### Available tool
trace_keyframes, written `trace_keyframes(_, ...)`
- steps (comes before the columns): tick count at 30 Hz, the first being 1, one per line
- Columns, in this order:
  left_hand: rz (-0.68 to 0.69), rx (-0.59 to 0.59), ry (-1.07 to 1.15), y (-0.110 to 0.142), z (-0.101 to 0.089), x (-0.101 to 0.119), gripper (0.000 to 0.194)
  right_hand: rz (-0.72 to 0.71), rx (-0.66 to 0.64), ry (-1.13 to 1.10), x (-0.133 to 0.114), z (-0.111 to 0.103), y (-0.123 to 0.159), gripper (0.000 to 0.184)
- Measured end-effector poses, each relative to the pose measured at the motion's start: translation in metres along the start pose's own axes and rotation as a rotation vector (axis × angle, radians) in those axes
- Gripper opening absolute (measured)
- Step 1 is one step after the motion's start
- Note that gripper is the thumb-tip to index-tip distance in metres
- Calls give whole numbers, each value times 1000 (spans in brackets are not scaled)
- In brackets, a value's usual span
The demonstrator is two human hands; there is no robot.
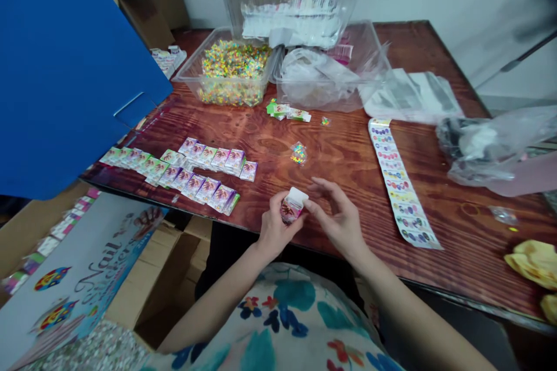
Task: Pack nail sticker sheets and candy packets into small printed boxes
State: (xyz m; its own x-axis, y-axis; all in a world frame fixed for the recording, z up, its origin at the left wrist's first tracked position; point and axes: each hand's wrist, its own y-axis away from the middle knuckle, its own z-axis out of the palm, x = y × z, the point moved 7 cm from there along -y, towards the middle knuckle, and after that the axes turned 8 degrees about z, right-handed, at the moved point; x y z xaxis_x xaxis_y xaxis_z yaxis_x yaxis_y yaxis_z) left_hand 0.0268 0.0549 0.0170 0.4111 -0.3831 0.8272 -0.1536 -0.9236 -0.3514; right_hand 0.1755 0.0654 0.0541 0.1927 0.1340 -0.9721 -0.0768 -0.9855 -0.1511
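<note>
My left hand (275,225) is closed round a small pink-and-white box (292,206) at the near edge of the wooden table (348,156). The box's white top flap stands open. My right hand (337,214) pinches that flap with thumb and forefinger, the other fingers spread. A small clear packet of coloured beads (298,153) lies on the table just beyond the hands. Rows of several closed small boxes (204,177) lie to the left.
A long sticker strip (399,185) lies to the right. At the back stand a clear tub of coloured beads (230,72), clear trays and plastic bags (317,78). A blue sheet (61,64) rises at the left. Cardboard boxes (82,278) stand below the table's left.
</note>
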Motion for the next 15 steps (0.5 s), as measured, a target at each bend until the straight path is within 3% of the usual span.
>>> trace_keyframes(3,-15,-29,-10,-1,-2,2,47,285,-144,-279,26,18,0,42)
trace_keyframes(6,-75,-81,-48,-1,0,-2,41,416,-209,-384,36,27,2,38)
trace_keyframes(8,-124,-127,-87,1,4,-7,41,397,-235,-343,32,27,2,31)
trace_keyframes(13,-141,-102,-155,3,7,-13,51,83,-238,-43,4,19,1,20)
trace_keyframes(15,-118,-98,-167,4,9,-14,53,85,-217,-44,5,18,1,18)
